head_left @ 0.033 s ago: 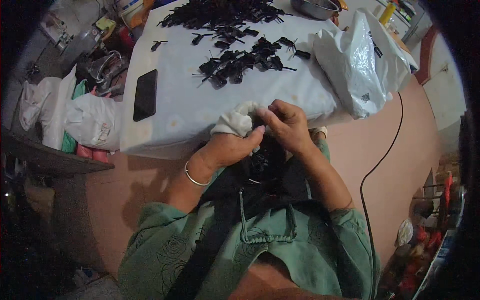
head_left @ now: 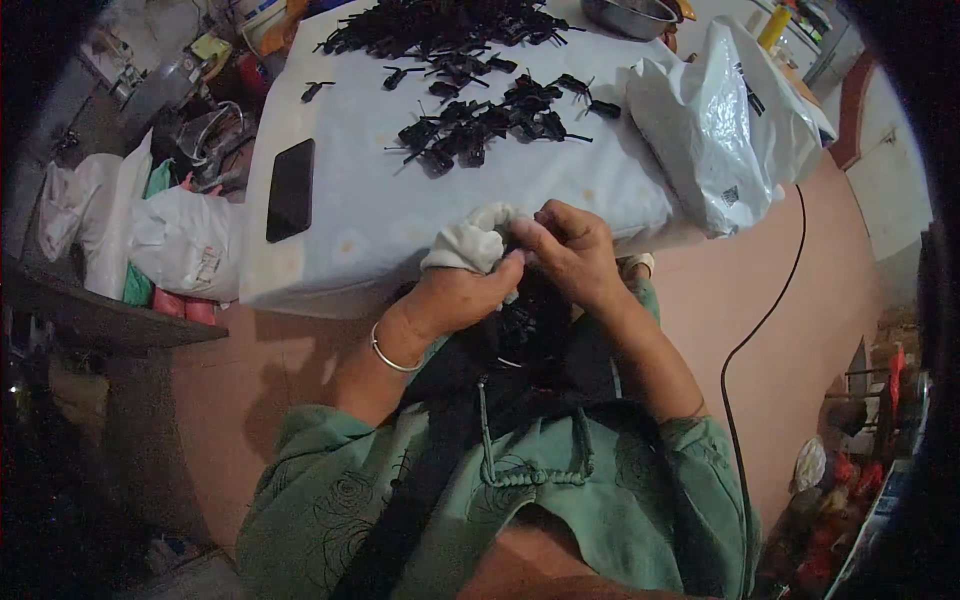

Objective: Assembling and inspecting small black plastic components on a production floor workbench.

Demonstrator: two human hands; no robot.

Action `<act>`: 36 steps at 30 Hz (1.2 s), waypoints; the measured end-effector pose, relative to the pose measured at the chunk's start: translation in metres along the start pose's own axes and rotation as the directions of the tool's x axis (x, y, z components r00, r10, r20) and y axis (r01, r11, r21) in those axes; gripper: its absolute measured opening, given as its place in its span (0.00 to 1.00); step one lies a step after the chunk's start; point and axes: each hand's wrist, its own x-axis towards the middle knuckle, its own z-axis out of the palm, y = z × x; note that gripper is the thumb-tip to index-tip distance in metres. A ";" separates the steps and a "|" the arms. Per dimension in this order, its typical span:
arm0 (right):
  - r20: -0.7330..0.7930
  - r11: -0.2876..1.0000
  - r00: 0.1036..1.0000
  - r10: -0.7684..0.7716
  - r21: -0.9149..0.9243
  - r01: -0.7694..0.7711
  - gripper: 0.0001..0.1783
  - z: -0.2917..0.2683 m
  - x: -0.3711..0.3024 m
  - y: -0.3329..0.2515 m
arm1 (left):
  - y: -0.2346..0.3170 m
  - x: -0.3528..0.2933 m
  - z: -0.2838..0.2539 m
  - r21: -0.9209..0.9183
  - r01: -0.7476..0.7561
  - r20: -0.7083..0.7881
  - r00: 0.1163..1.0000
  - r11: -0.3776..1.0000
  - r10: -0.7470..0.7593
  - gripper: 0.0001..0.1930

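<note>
White cloth (head_left: 465, 247) covers the fingers of my left hand (head_left: 462, 298) by the near edge of the table (head_left: 370, 200). Its long axis slants away and rightward, pointing toward my right hand (head_left: 578, 255), fingers curled; I can't tell whether either hand clamps anything.

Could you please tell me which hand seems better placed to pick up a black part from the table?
Probably the right hand: it looks bare, whereas the white cloth hides most fingers of the left hand.
</note>
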 end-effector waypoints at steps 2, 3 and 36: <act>0.020 0.998 0.998 -0.066 -0.010 0.066 0.14 0.000 -0.001 -0.004 | -0.006 0.001 0.003 0.010 -0.050 -0.074 0.996 0.999 0.050 0.10; 0.038 0.991 0.991 -0.131 -0.019 0.132 0.15 0.000 -0.002 -0.006 | -0.008 0.002 0.004 0.024 -0.098 -0.144 0.984 0.995 0.101 0.10; 0.148 0.967 0.989 0.002 0.253 -0.040 0.10 0.003 -0.012 -0.003 | -0.012 -0.003 0.004 0.031 -0.189 -0.104 0.976 0.982 0.191 0.09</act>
